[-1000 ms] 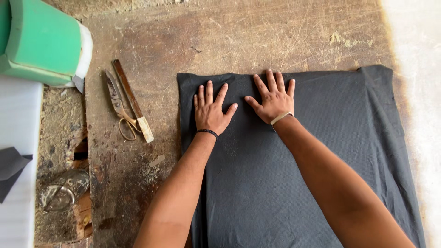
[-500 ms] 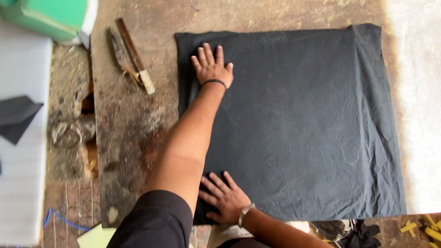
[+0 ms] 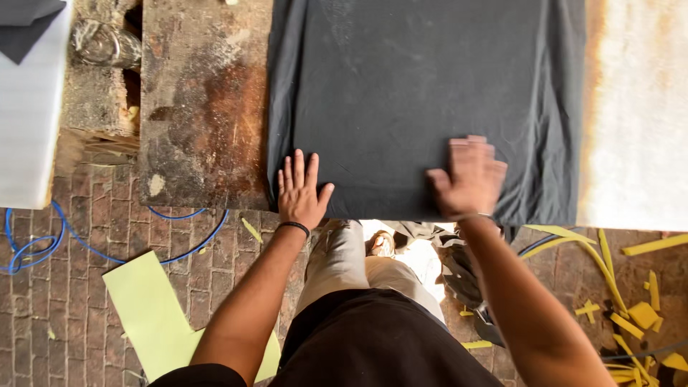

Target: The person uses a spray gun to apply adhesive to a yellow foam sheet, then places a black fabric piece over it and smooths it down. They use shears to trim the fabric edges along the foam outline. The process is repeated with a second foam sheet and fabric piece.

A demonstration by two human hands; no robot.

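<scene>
Down at the near edge of the table [image 3: 204, 107], both hands are flat and open on the dark cloth [image 3: 423, 93], holding nothing. Left hand [image 3: 301, 192] pins the corner, right hand [image 3: 466, 178] is blurred, probably so the cloth lies smooth.

One head-worn camera is looking almost straight down, close over the near edge of the table [image 3: 204, 107]. It is taking in the cloth [image 3: 423, 100], both forearms, the wearer's own legs and the brick floor [image 3: 64, 315] beneath. No second view is sharing the scene.
</scene>
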